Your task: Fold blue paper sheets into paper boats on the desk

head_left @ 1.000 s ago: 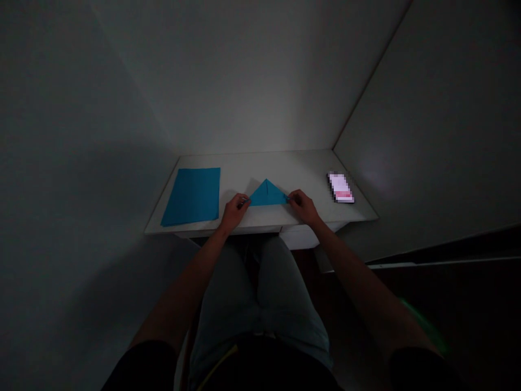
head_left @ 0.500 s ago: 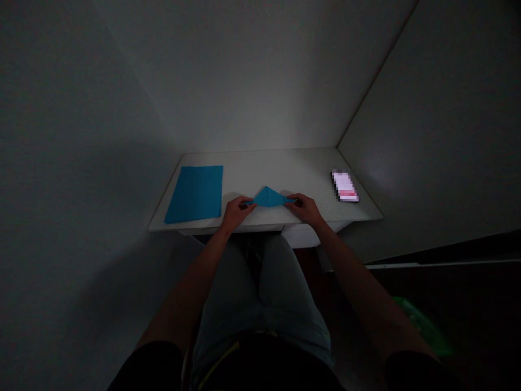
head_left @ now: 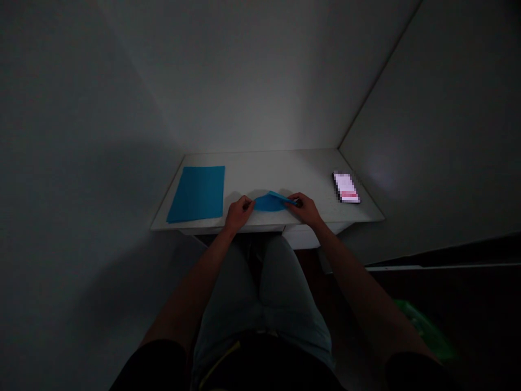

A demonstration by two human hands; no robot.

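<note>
A folded piece of blue paper (head_left: 269,203) is held between both hands, just above the front part of the white desk. My left hand (head_left: 239,213) pinches its left end between thumb and fingers. At the right end, my right hand (head_left: 304,208) grips the paper the same way. The middle of the paper bulges toward me, and a raised ridge shows along its far edge. Fine creases are too dark to make out.
On the desk (head_left: 260,168), a stack of blue paper sheets (head_left: 197,194) lies at the left. A phone (head_left: 345,188) with a lit, blurred screen lies at the right. Walls enclose the desk behind and on both sides. Something green (head_left: 425,328) is low at the right.
The folded blue paper has turned between my hands: its flat, peaked face has given way to a curved, bulging side. Both hands keep their hold in nearly the same place.
</note>
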